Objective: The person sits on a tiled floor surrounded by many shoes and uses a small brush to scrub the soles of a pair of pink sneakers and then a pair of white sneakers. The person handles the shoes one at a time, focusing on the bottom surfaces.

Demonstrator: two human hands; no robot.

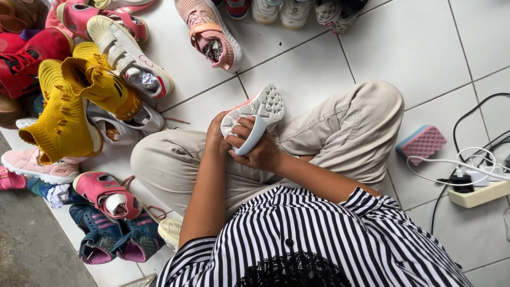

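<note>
**Small shoe held sole-up over the lap, with an insole at its opening**

The person sits cross-legged on the white tiled floor. The left hand is clenched around the heel end of a small white shoe, which sits above the lap, sole turned upward and toe pointing away from the body. The right hand grasps a pale blue insole, bent into an arc and touching the near end of the shoe; whether any of it is already inside cannot be told.

Risks, as judged from this pose: the insole is flexed sharply between thumb and fingers, so it could crease or spring out of the pinch. The shoe is supported by one hand only, at one end, and could twist or drop into the lap if pressed hard.

Materials and shapes: the outsole is moulded white rubber, a grid of rounded lugs, with a coral strip along its edge. The insole looks like thin, smooth foam. The trousers are beige woven cloth; the shirt is black-and-white striped.

Left of the shoe lies a heap of children's footwear: yellow knitted high-tops, a pink strapped sandal, blue sneakers. Beyond the shoe lies a pink knit sneaker stuffed with paper. Well to the right of the shoe sit a pink-and-blue dimpled sponge and a cream power strip with white and black cables.
</note>
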